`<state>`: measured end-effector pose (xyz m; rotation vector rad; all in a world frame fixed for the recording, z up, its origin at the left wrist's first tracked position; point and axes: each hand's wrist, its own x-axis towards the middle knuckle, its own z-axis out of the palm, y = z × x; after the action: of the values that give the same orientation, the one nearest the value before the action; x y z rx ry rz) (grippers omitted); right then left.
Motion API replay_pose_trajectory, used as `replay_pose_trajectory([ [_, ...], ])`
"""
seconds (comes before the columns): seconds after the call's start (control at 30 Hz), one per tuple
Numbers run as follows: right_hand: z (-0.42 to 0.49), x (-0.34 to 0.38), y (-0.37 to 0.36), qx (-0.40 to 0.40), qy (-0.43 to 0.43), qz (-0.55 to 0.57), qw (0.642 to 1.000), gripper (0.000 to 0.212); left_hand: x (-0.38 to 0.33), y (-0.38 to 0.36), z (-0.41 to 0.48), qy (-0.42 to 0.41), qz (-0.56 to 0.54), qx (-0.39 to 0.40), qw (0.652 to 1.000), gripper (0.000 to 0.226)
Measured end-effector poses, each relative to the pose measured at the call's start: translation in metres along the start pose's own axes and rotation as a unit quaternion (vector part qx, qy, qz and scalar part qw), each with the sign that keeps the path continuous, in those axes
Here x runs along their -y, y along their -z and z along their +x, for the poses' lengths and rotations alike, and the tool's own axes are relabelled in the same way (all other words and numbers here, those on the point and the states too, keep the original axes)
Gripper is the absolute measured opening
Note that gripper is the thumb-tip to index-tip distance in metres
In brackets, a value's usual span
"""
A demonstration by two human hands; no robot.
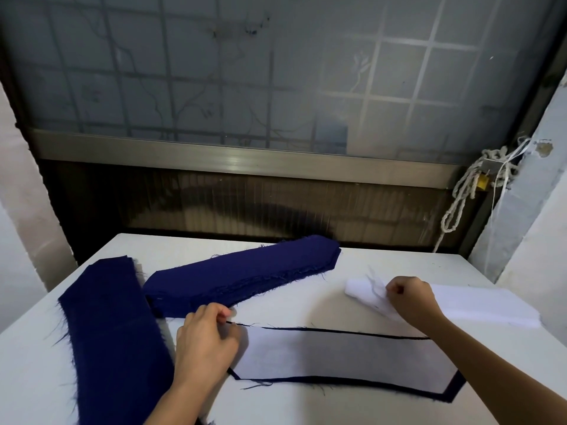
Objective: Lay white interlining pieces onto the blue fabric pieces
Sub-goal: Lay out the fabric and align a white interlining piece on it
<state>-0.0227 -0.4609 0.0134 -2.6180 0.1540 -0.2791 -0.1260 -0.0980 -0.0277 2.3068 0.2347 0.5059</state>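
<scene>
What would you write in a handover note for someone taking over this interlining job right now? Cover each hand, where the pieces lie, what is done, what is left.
Left hand pinches the left tip of the laid interlining, which covers one blue piece in front.
Right hand pinches the top sheet of the white stack on the right.
Done: one blue piece covered.
Left to do: the middle blue stack and the left blue stack lie uncovered.
</scene>
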Motion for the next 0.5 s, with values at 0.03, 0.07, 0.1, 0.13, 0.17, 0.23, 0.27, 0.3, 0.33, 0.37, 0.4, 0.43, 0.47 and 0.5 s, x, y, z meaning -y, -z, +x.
replay_pose_trajectory([
  [0.03, -0.001, 0.0, 0.003, 0.0, -0.015, 0.031, 0.999, 0.029, 0.0, 0.0, 0.0, -0.001, -0.004, -0.001, 1.0, 0.025],
  [0.07, -0.001, -0.001, 0.005, -0.002, -0.029, 0.06, 0.998, 0.028, 0.0, 0.0, 0.0, -0.004, -0.007, -0.001, 1.0, 0.027],
  [0.1, -0.002, -0.001, 0.008, -0.008, -0.038, 0.086, 0.996, 0.026, 0.0, 0.0, -0.001, -0.006, -0.009, -0.001, 1.0, 0.028],
  [0.13, -0.003, -0.001, 0.01, -0.016, -0.043, 0.11, 0.993, 0.024, 0.0, 0.0, -0.001, -0.008, -0.011, -0.003, 1.0, 0.03],
  [0.17, -0.004, -0.002, 0.012, -0.023, -0.044, 0.13, 0.99, 0.023, 0.0, 0.0, -0.001, -0.011, -0.015, -0.005, 1.0, 0.031],
  [0.23, -0.006, 0.002, 0.017, -0.03, -0.036, 0.162, 0.986, 0.02, -0.001, 0.0, -0.001, -0.021, -0.029, -0.009, 0.999, 0.029],
  [0.27, -0.008, 0.006, 0.02, -0.028, -0.027, 0.172, 0.984, 0.018, -0.002, 0.0, -0.001, -0.027, -0.041, -0.009, 0.999, 0.027],
  [0.3, -0.01, 0.012, 0.022, -0.023, -0.014, 0.176, 0.984, 0.017, -0.003, 0.0, -0.001, -0.034, -0.055, -0.006, 0.998, 0.025],
  [0.33, -0.014, 0.019, 0.024, -0.016, 0.001, 0.178, 0.984, 0.016, -0.003, 0.0, -0.001, -0.041, -0.071, 0.0, 0.997, 0.023],
  [0.37, -0.02, 0.028, 0.024, -0.009, 0.021, 0.178, 0.984, 0.016, -0.004, 0.0, -0.002, -0.046, -0.09, 0.007, 0.995, 0.021],
  [0.4, -0.026, 0.038, 0.024, 0.0, 0.044, 0.179, 0.983, 0.016, -0.004, 0.0, -0.003, -0.043, -0.111, 0.017, 0.993, 0.018],
  [0.43, -0.035, 0.05, 0.023, 0.011, 0.07, 0.18, 0.981, 0.017, -0.005, 0.001, -0.004, -0.034, -0.133, 0.03, 0.99, 0.015],
  [0.47, -0.044, 0.061, 0.022, 0.025, 0.097, 0.18, 0.979, 0.017, -0.006, 0.003, -0.004, -0.02, -0.155, 0.047, 0.987, 0.013],
  [0.5, -0.054, 0.073, 0.019, 0.041, 0.123, 0.178, 0.975, 0.017, -0.007, 0.004, -0.005, -0.008, -0.173, 0.064, 0.983, 0.014],
])
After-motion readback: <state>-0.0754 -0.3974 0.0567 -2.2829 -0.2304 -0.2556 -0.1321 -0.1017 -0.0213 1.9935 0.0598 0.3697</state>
